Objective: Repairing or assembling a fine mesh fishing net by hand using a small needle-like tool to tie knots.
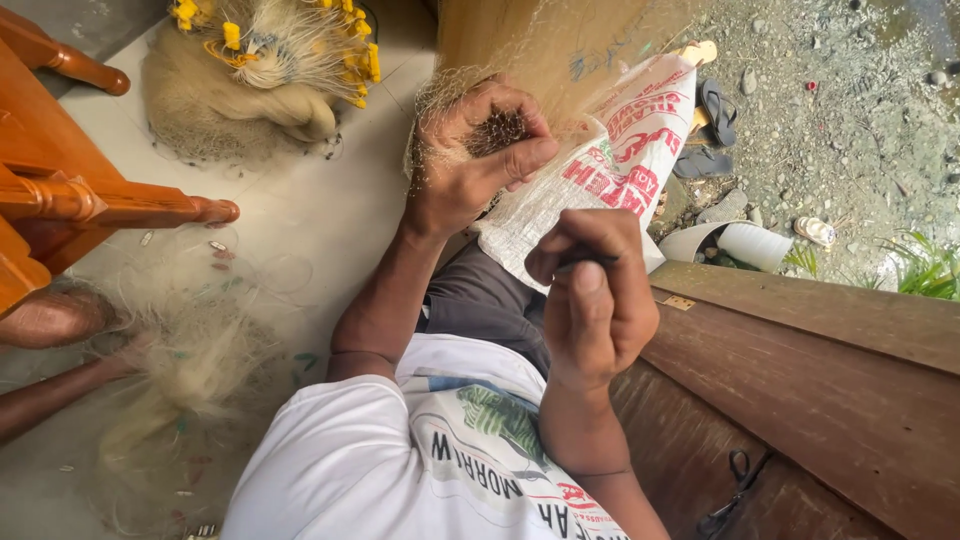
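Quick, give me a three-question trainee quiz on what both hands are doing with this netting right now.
1. True or false: the left hand is gripping a bunched piece of fine, pale fishing net.
2. What does the right hand pinch: A) a slim dark tool, B) a yellow float, C) a sandal?
3. Fill in: the black-handled scissors lie on the brown wooden ____ at the person's right.

Key
1. True; the net is gathered between thumb and fingers.
2. A; it is held between thumb and forefinger, its kind too hidden to tell.
3. Bench, or a plank surface like one.
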